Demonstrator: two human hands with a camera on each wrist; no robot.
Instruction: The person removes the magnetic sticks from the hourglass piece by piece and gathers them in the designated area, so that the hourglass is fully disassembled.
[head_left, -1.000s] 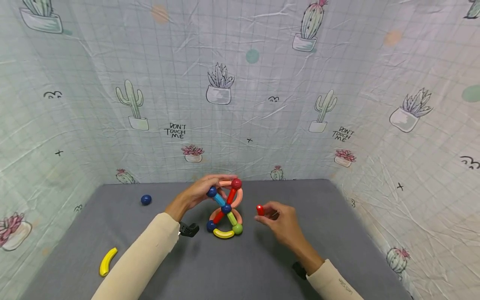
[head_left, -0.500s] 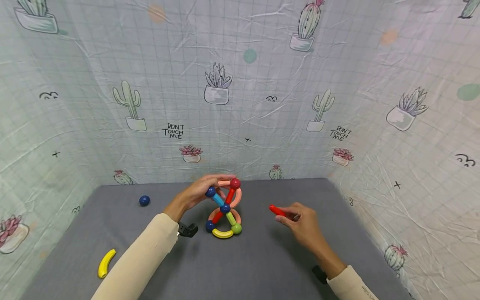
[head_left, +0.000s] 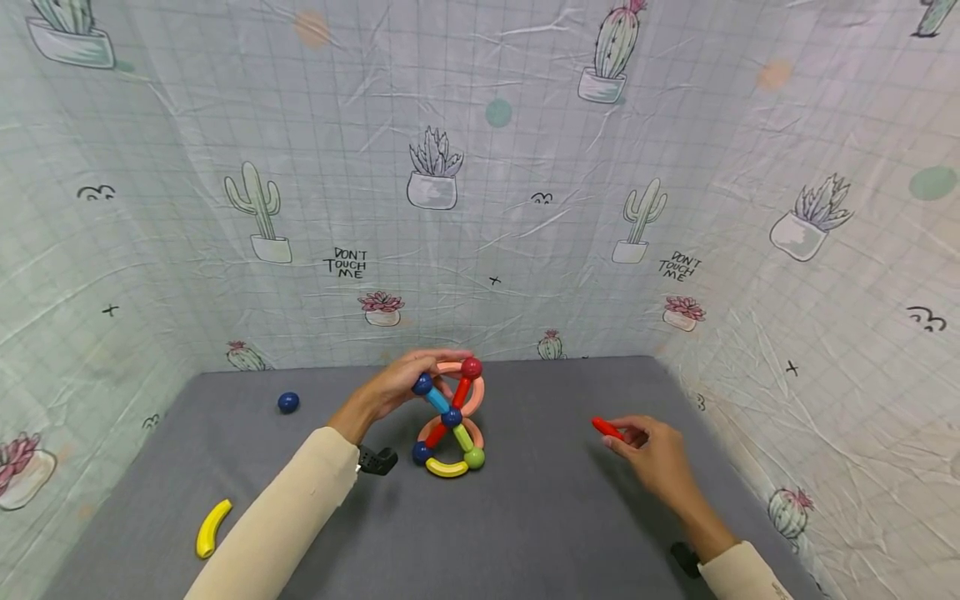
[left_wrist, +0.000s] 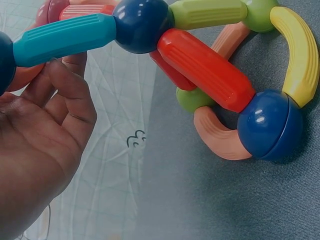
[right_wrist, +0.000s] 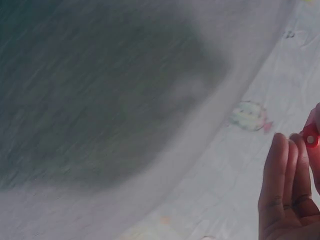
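A model of magnetic rods and balls (head_left: 452, 417) stands on the grey table, crossing at a blue ball. My left hand (head_left: 401, 379) holds its upper left part from behind, near the blue ball atop the light-blue rod (left_wrist: 65, 40). In the left wrist view its fingers curl behind that rod; their exact contact is partly hidden. Curved salmon rods and a yellow curved rod (head_left: 447, 469) join the balls at top and base. Out to the right, my right hand (head_left: 660, 458) pinches a red magnetic rod (head_left: 606, 428) above the table. The right wrist view shows its round end (right_wrist: 311, 140).
A loose blue ball (head_left: 288, 402) lies at the table's back left. Nearer on the left, beside my left sleeve, is a loose yellow curved rod (head_left: 213, 528). A cactus-print cloth (head_left: 495, 208) rises behind and at both sides of the grey tabletop (head_left: 525, 525).
My right hand has carried the red rod to the right, away from the model, and its end has turned from facing the camera to pointing left. The left hand and model stay put.
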